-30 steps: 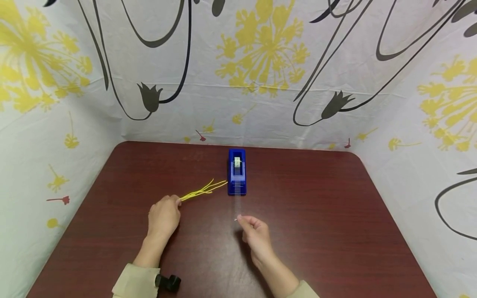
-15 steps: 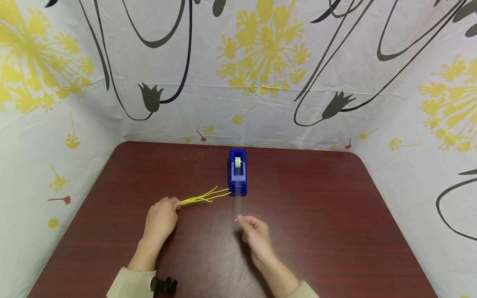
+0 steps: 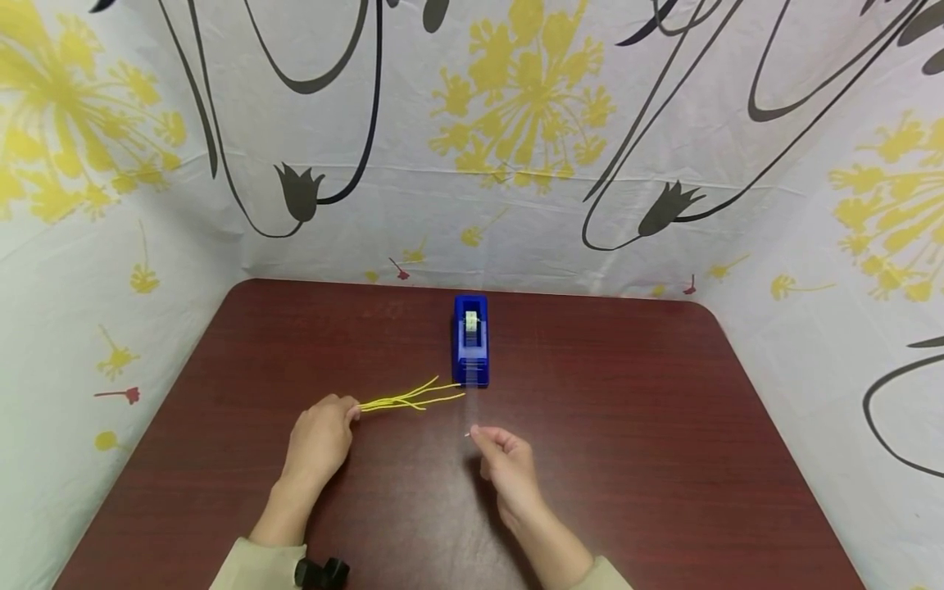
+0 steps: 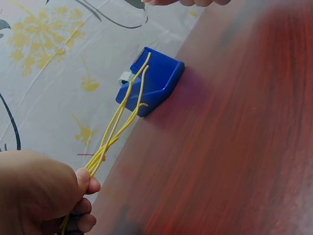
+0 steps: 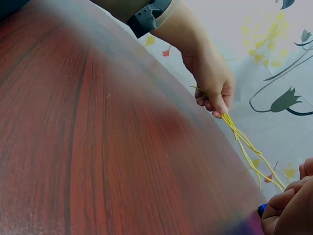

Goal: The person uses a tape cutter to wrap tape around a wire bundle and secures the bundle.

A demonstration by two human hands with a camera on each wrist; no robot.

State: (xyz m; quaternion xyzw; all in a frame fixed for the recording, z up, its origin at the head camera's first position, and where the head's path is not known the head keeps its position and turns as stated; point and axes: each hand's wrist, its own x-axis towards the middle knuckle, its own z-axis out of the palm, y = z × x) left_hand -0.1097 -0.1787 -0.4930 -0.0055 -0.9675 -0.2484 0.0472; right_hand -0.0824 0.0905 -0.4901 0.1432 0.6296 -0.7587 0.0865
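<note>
In the head view my left hand pinches a bundle of thin yellow wires between thumb and fingers. Their loose ends fan out to the right, level with the front of the blue tape dispenser. The same wires pass in front of the dispenser in the left wrist view. My right hand pinches the free end of a clear tape strip, which stretches back to the dispenser. Whether the wire tips touch the tape, I cannot tell. In the right wrist view my right hand hides most of the dispenser.
The dark red-brown wooden table has rounded far corners. Behind it and at both sides hangs a white cloth with yellow and grey flower prints. A black wrist camera sits at my left cuff.
My left hand has come slightly nearer to me, and the wire ends have swung down from beside the dispenser to its front edge, by the tape. My right hand has stayed in place.
</note>
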